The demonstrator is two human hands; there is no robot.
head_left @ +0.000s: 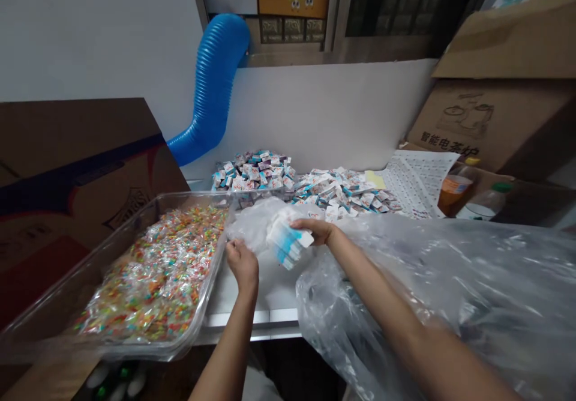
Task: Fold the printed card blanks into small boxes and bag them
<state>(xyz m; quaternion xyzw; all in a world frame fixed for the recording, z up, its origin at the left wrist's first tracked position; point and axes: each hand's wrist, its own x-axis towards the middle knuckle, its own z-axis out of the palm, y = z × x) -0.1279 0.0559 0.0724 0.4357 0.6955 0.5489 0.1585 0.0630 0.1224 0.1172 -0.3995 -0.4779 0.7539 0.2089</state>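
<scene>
My right hand [317,231] grips a fanned stack of small white and blue cardboard boxes [288,242], folded flat, over the middle of the white table. My left hand [242,263] is closed at the edge of a thin clear plastic bag [254,224] and seems to pinch it; its fingertips are partly hidden. Just left of that hand stands a clear plastic tray [209,281] full of small clear packets of colourful candy [157,275]. Behind the hands lie a pile of small filled-out boxes [254,173] and a pile of flatter ones [344,191].
A large plastic sheet [472,269] covers the right side under my forearm. Bottles [488,200] and cardboard boxes [477,113] stand at the right. A printed sheet [416,179] lies behind. A blue ribbed hose [213,83] and a big carton [85,209] are at the left.
</scene>
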